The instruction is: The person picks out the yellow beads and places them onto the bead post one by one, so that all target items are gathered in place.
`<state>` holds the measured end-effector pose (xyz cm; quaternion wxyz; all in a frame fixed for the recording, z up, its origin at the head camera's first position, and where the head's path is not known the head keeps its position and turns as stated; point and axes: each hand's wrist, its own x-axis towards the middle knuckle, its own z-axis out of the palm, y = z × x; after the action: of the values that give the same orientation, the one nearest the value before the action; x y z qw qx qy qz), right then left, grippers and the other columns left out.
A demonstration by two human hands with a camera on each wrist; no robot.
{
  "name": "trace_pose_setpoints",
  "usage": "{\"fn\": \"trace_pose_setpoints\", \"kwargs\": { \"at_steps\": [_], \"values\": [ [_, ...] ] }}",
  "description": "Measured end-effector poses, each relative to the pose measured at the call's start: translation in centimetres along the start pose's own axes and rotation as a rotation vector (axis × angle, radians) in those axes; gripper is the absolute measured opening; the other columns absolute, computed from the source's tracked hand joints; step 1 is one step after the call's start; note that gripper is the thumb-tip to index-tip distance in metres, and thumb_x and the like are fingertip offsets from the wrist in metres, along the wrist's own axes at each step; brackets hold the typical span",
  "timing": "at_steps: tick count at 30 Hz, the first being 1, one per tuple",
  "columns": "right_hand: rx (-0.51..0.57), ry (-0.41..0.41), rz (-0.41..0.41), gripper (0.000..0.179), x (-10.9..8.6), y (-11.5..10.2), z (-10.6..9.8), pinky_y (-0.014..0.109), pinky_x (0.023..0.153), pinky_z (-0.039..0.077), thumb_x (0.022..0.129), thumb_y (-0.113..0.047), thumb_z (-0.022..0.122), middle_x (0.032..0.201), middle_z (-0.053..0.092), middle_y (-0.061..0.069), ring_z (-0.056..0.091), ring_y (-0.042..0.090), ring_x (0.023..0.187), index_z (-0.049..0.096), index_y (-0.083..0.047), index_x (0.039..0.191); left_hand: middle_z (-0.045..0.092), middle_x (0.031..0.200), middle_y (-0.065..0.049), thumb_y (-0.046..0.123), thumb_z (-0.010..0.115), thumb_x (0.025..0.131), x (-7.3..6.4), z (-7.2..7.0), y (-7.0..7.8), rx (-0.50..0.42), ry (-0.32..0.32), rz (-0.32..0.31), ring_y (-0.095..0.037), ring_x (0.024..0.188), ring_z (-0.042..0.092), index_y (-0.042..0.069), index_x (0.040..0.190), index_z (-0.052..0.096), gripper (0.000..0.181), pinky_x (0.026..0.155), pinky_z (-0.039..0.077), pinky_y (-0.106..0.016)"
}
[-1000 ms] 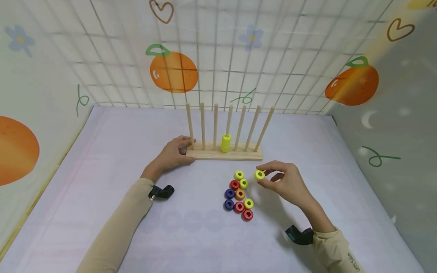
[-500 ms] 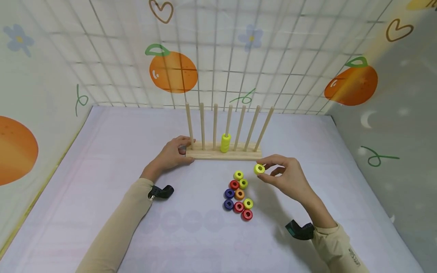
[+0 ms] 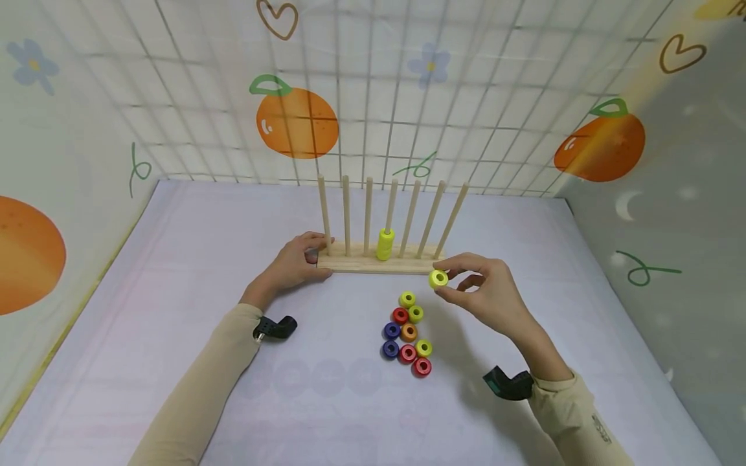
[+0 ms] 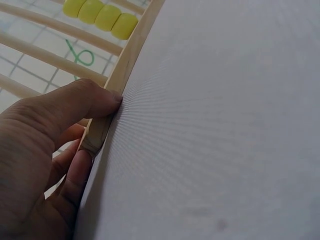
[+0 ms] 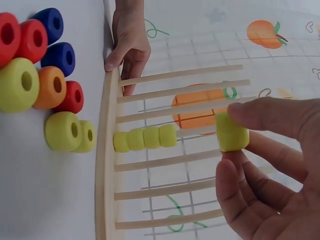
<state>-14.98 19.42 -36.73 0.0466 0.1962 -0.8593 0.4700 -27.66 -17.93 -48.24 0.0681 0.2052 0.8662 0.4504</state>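
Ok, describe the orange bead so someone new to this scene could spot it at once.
Find the wooden peg rack on the white tabletop. In the head view, loose beads lie clustered below its right half; look midway down, just right of the upper blue bead. The orange bead is the only one of its color.

Table: pale, faint lilac tint, faint round marks nearer front edge. Back wall behind far edge: white, dark grid lines, printed orange, blue flower, brown heart outline, green squiggle. Second orange above far right corner. Left wall beyond left edge: pale, another flower, part of larger orange. Yellow strip along left edge. Right wall beyond right edge: grey, shaded, white crescent moon. Yellowish light band slanting high above far right corner.
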Motion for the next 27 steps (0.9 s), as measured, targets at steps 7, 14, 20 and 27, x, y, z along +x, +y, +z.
{"fn": "trace_pose_setpoints", "kwargs": {
  "at_steps": [7,14,20,27],
  "values": [
    [-0.001,-0.002,-0.04,0.031,0.8,-0.5,-0.1,0.028,0.068,0.057,0.08,-0.007,0.084,0.1,0.072,-0.003,0.061,0.016,0.088,0.077,-0.014,0.11,0.049,0.143,-0.005,0.017,0.084,0.078,-0.1,0.0,0.1,0.005,0.003,-0.006,-0.027,0.119,0.053,0.008,0.141,0.057,0.069,0.096,0.051,-0.04],
    [0.006,0.011,-0.075,0.032,1.7,-1.2,-0.4,0.026,0.067,0.056,0.079,-0.004,0.084,0.101,0.072,-0.003,0.06,0.016,0.087,0.078,-0.014,0.11,0.048,0.143,-0.007,0.018,0.086,0.078,-0.1,-0.1,0.3,0.009,0.0,0.006,-0.03,0.119,0.053,0.005,0.141,0.057,0.07,0.096,0.05,-0.042],
    [0.022,0.0,-0.099,0.032,2.4,-1.7,-0.2,0.027,0.067,0.057,0.08,-0.004,0.084,0.103,0.072,-0.002,0.06,0.018,0.09,0.077,-0.011,0.11,0.049,0.142,-0.007,0.017,0.085,0.078,-0.1,0.0,0.3,0.005,-0.001,0.011,-0.03,0.119,0.053,0.006,0.141,0.057,0.07,0.096,0.051,-0.041],
    [0.02,-0.006,-0.118,0.03,3.0,-2.0,0.1,0.028,0.068,0.057,0.081,-0.005,0.083,0.105,0.073,-0.002,0.06,0.017,0.088,0.077,-0.011,0.11,0.048,0.143,-0.007,0.018,0.085,0.079,-0.1,-0.1,0.3,-0.004,-0.006,0.013,-0.032,0.12,0.055,0.007,0.141,0.057,0.069,0.096,0.051,-0.041]
  ]
}}
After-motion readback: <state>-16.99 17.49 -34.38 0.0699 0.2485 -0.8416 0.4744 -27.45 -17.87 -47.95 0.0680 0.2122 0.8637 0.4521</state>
